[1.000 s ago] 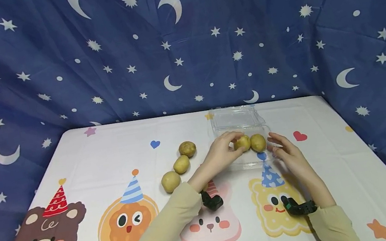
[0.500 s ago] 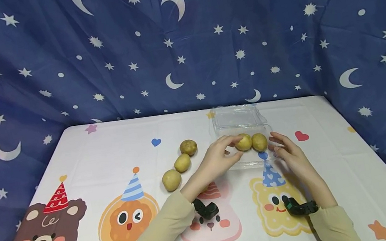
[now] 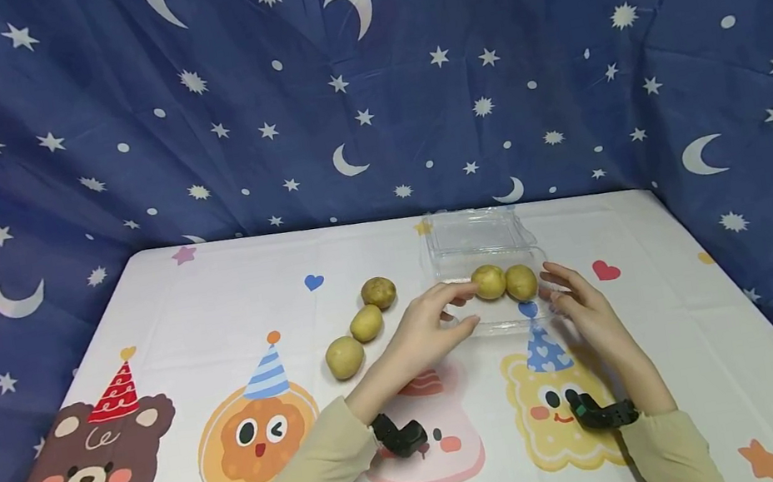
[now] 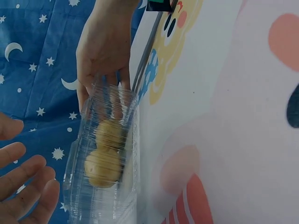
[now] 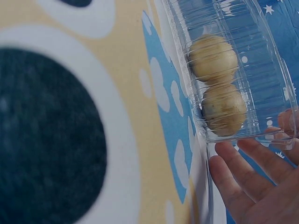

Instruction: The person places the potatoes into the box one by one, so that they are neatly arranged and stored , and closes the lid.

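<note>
Two potatoes, the left one and the right one, lie side by side in a clear plastic clamshell box. The box's hinged lid is laid back toward the curtain. My left hand hovers at the box's left side, holding nothing, with thumb and fingers spread apart. In the left wrist view its fingers stand clear of the potatoes. At the right end of the box is my right hand, its extended fingers resting against the clear wall.
Left of the box, three more potatoes make a slanting row: a far one, a middle one and a near one. A white cartoon-print cloth covers the table, with a blue starry curtain behind.
My left hand has let go of the left potato in the box and drawn back to the left, its fingers spreading. My right hand stays at the box's right end.
</note>
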Tool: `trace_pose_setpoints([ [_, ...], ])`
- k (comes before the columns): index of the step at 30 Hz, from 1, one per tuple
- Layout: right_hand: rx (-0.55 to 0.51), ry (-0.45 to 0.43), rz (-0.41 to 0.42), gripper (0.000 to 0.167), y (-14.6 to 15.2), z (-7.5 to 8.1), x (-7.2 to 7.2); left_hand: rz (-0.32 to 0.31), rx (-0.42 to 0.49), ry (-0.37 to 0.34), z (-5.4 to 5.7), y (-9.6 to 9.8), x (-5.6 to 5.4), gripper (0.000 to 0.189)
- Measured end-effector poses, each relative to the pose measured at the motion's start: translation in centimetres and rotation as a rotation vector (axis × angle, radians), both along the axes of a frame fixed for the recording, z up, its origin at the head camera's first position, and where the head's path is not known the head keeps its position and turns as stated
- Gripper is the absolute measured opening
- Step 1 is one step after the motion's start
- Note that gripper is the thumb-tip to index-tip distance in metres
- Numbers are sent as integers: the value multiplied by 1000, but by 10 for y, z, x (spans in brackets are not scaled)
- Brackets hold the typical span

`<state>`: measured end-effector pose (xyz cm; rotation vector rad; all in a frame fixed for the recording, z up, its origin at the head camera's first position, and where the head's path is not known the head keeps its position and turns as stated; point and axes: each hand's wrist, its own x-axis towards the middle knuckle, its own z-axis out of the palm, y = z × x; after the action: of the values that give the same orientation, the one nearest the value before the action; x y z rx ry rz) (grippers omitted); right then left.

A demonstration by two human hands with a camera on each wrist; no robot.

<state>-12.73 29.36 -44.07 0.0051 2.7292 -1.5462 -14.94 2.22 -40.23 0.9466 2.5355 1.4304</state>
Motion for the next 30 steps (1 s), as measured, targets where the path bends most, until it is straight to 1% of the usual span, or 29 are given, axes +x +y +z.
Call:
trace_pose_setpoints([
  [6,-5,-13,-4,52,0,-1,0,3,12,-1,2,-10,7,42],
  [14,-17,-15,-9,51,0,0,0,53,1,-5,2,-29,18,40],
  [18,-17,-16,-10,51,0,0,1,70,12,-39,0,-39,23,41],
  [22,-15,-24,-11,52,0,-1,1,89,50,-63,-3,-48,27,42],
  [27,-11,-27,-11,52,0,-1,1,111,96,-30,-4,-61,31,40],
  [30,-17,-22,-8,52,0,0,0,132,76,-14,-4,-69,33,39],
])
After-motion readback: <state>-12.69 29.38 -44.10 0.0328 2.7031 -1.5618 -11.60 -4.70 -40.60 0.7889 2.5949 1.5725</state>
